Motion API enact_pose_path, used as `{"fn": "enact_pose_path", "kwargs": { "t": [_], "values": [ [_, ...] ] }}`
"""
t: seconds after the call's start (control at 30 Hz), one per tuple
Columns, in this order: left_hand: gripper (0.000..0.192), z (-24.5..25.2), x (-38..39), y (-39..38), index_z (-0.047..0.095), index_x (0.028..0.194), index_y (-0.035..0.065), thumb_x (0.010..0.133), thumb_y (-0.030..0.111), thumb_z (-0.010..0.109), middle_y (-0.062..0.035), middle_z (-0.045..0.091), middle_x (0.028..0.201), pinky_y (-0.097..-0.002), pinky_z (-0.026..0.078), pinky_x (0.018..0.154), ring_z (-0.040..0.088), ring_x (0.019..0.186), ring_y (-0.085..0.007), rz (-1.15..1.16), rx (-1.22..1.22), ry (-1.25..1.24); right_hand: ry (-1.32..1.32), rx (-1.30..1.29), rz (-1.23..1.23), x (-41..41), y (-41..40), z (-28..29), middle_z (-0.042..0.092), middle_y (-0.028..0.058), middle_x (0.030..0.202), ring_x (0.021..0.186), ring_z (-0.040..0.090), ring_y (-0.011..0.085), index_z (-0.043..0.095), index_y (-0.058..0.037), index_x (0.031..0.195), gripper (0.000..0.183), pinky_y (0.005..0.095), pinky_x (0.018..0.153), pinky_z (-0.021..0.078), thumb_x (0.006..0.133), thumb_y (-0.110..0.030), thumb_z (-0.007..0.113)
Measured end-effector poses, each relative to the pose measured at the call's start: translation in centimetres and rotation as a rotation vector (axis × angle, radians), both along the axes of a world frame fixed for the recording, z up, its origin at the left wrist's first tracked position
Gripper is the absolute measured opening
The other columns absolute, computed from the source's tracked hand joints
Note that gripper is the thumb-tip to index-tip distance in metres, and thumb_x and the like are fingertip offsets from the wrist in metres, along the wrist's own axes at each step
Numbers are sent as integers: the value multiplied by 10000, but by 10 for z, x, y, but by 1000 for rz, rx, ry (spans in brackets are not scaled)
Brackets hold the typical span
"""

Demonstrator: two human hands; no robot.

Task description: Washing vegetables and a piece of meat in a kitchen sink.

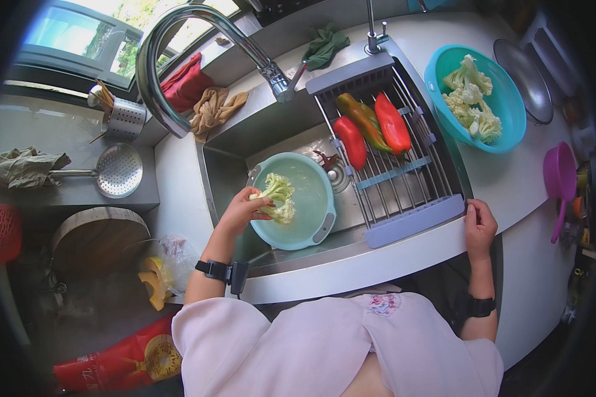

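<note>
My left hand (pixel 243 213) holds a cauliflower piece (pixel 278 191) by its stem, over a pale green plastic basin (pixel 323 198) of water. The basin stands in the steel sink (pixel 223 173). Beside the sink's right end, my right hand (pixel 480 223) rests on the counter edge with its fingers curled and nothing visible in them. An extendable drying rack (pixel 414 218) spans the sink near that hand and carries red peppers (pixel 392 124) and a brownish-green pepper (pixel 360 119). Farther back, a turquoise colander (pixel 514 114) contains several cauliflower pieces (pixel 472 99).
A chrome faucet (pixel 273 74) arches over the sink's left side. On the left are a perforated skimmer (pixel 119 171), a utensil holder (pixel 126 119) and a round wooden board (pixel 99 238). A metal strainer (pixel 526 82) and a purple ladle (pixel 560 171) lie at right. Cloths (pixel 218 109) lie behind the sink.
</note>
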State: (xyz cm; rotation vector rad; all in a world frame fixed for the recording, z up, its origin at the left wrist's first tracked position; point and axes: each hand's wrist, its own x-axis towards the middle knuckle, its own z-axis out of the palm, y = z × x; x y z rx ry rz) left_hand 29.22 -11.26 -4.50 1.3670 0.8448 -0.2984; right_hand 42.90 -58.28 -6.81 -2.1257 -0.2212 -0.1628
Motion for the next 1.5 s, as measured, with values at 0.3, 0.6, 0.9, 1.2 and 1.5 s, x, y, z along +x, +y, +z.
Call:
{"fn": "enact_pose_path", "kwargs": {
  "t": [0.3, 0.6, 0.9, 1.2, 1.5],
  "values": [
    [136, 41, -32, -17, 464, 933, 50, 854, 154, 503, -128, 593, 896, -324, 578, 609, 628, 753, -216, 268, -447, -323, 46, -10, 13, 0, 0, -3, 576, 44, 739, 654, 518, 93, 583, 11, 856, 78, 216, 604, 423, 818, 1, 516],
    [206, 59, -29, -42, 479, 1000, 73, 815, 137, 546, -125, 588, 936, -317, 564, 613, 622, 817, -210, 217, -561, -584, 10, -11, 14, 2, -4, -1, 583, 51, 745, 670, 533, 111, 587, 2, 865, 81, 230, 615, 431, 815, -12, 525],
    [225, 97, 14, -81, 428, 900, 62, 771, 45, 611, -123, 581, 901, -344, 561, 630, 624, 866, -238, -73, -11, -260, -149, -40, -2, 2, 7, 6, 601, 113, 714, 605, 580, 228, 609, -17, 802, 68, 292, 566, 460, 751, -28, 565],
    [247, 159, 186, -201, 421, 945, 27, 808, 124, 601, -158, 541, 943, -350, 544, 732, 586, 896, -256, -286, -389, -548, -200, -2, 31, 1, -2, 8, 596, 117, 699, 625, 586, 276, 599, -38, 763, 37, 329, 562, 464, 731, -39, 579],
    [372, 124, 261, -255, 476, 1115, -17, 850, 229, 563, -134, 511, 1104, -322, 506, 770, 534, 999, -219, -439, -176, -540, -156, 81, 95, 3, -5, 11, 598, 125, 714, 626, 582, 273, 600, -25, 778, 55, 326, 568, 464, 736, -17, 567]
  ]
}}
